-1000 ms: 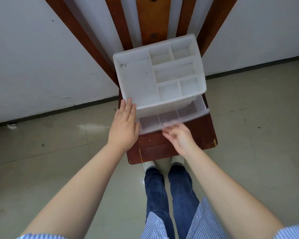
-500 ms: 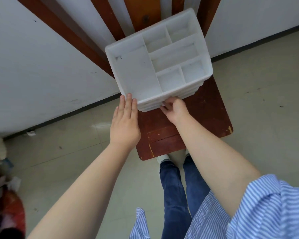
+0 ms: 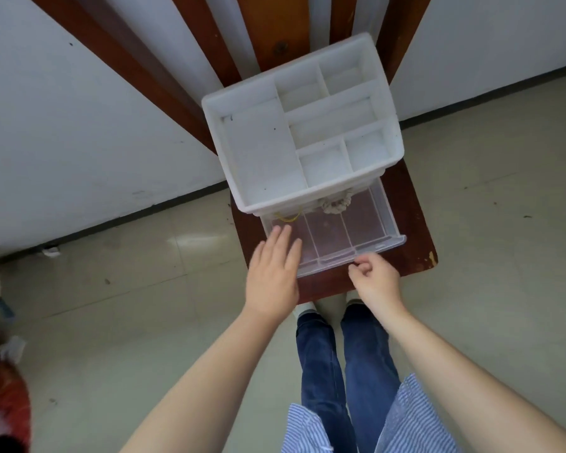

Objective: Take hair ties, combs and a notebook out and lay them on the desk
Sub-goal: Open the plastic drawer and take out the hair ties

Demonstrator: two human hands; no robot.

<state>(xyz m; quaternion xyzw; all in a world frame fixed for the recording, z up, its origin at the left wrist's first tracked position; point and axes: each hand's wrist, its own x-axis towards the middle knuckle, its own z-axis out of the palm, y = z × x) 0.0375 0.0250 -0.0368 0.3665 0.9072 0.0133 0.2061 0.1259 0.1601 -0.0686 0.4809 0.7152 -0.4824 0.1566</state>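
Organizer [image 3: 262, 158] on desk [image 3: 406, 256] — hair ties [image 3: 335, 204] in open drawer [image 3: 356, 237].

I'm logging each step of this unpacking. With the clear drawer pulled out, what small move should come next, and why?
Probably reach the left hand forward to the yellow hair tie at the back of the open drawer. That open hand already hovers over that compartment, and nothing lies on the desk yet.

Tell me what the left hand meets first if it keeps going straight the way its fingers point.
Probably the yellow hair tie at the back of the open clear drawer; the left hand points into that compartment. Its height above the drawer is unclear.
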